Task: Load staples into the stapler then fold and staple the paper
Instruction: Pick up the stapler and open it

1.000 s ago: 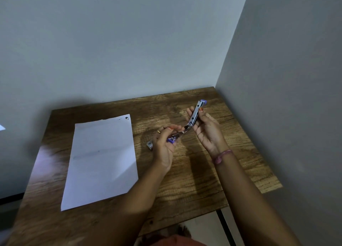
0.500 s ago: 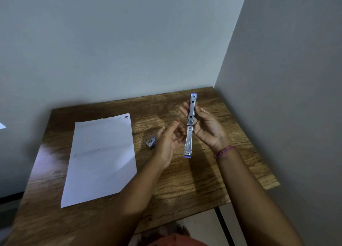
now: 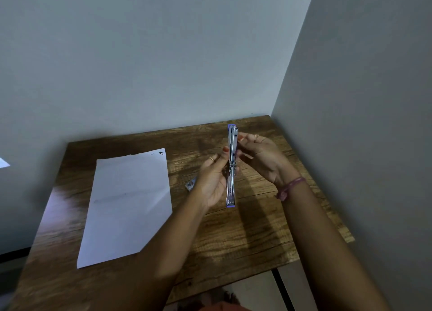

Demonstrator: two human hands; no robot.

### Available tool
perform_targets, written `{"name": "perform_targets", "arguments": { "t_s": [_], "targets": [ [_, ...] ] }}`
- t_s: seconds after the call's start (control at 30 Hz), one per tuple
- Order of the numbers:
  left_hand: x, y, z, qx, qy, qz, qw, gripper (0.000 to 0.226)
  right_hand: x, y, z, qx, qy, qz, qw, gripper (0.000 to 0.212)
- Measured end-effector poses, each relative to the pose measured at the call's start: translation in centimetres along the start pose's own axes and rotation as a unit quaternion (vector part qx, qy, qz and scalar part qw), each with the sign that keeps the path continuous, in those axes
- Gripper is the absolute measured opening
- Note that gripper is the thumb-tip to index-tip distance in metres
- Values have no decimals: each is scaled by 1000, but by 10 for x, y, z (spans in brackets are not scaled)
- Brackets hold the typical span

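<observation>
Here the stapler [image 3: 231, 165] is held up above the wooden tabletop [image 3: 245, 235], opened out flat into one long strip that runs from far to near between the two hands; the left hand [image 3: 211, 182] is on its left side, its fingers [image 3: 225, 155] curled in against the middle of the strip and holding it, palm turned up and to the right; the right hand [image 3: 259, 155] is on its right side, its fingers [image 3: 240, 138] pinching the far half near its top edge; so both hands grip the stapler, and the near half sticks out past the left palm toward the near edge of the tabletop, free of either hand; the stapler looks like bright silver metal with purple plastic showing at the far tip and at the near tip, narrow and straight, with a hinge about midway; whether staples lie in the channel cannot be told; the sheet of white paper [image 3: 128, 205] lies flat and unfolded on the left part of the tabletop, well apart from the hands, with a small dark mark at its far right corner; a small silvery purple item [image 3: 190, 184] lies on the tabletop just left of the left hand, too small to identify; a pink band [image 3: 291, 188] circles the right wrist.
</observation>
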State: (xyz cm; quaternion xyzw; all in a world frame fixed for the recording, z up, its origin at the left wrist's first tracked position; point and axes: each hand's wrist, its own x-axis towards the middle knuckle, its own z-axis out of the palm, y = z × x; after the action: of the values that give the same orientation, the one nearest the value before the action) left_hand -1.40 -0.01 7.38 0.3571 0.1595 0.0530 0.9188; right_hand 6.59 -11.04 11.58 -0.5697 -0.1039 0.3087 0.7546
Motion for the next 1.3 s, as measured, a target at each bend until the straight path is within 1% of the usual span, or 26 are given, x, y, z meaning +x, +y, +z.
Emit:
{"name": "perform_targets", "arguments": {
  "t_s": [0.07, 0.13, 0.2, 0.27, 0.3, 0.4, 0.47, 0.57, 0.7, 0.8, 0.87, 0.9, 1.0, 1.07, 1.13, 1.17, 1.23, 1.3],
  "targets": [
    [0, 1, 0, 15, -3, 22, 1000, 21, 0, -3, 0, -10, 29, -38, 999, 21],
    [0, 2, 0, 35, -1, 42, 999, 14, -2, -6, 1, -23, 37, -67, 997, 23],
    [0, 3, 0, 66, 4, 57, 996, 16, -4, -8, 3, -92, 45, -102, 990, 22],
    [1, 4, 1, 97, 4, 63, 993, 25, -5, -9, 5, -140, 56, -132, 980, 21],
    [1, 5, 2, 108, 5, 65, 992, 26, -5, -10, 6, -148, 62, -140, 977, 20],
    [6, 13, 7, 121, 2, 82, 989, 17, -3, -11, 9, -186, 75, -154, 968, 15],
    [10, 20, 10, 122, -12, 100, 987, 15, -2, -9, 12, -222, 76, -166, 958, 15],
    [15, 26, 14, 122, -26, 128, 984, 14, -1, -9, 17, -235, 85, -174, 952, 12],
    [17, 19, 20, 118, 31, 176, 977, 14, 2, -17, 20, -334, 105, -210, 913, 10],
    [19, 17, 28, 99, 86, 190, 973, 13, 2, -18, 26, -354, 125, -242, 895, 11],
    [19, 22, 32, 83, 128, 206, 967, 14, 2, -17, 28, -328, 151, -264, 894, 16],
    [20, 27, 32, 63, 135, 214, 965, 15, 3, -16, 27, -302, 161, -268, 901, 17],
    [17, 40, 31, -18, 88, 221, 971, 14, 7, -14, 17, -166, 163, -257, 938, 6],
    [11, 45, 27, -69, 51, 207, 974, 16, 9, -13, 7, -57, 155, -238, 957, 9],
    [3, 44, 21, -110, 29, 173, 978, 27, 11, -15, -1, 26, 139, -211, 967, 14],
    [0, 42, 17, -128, 21, 153, 980, 36, 11, -17, -6, 46, 126, -198, 971, 20],
    [-8, 34, 9, -163, 3, 103, 981, 46, 11, -23, -14, 47, 89, -169, 980, 28],
    [-11, 26, 4, -148, -10, 22, 989, 43, 11, -28, -21, 38, 47, -140, 988, 24]
  ]
}}
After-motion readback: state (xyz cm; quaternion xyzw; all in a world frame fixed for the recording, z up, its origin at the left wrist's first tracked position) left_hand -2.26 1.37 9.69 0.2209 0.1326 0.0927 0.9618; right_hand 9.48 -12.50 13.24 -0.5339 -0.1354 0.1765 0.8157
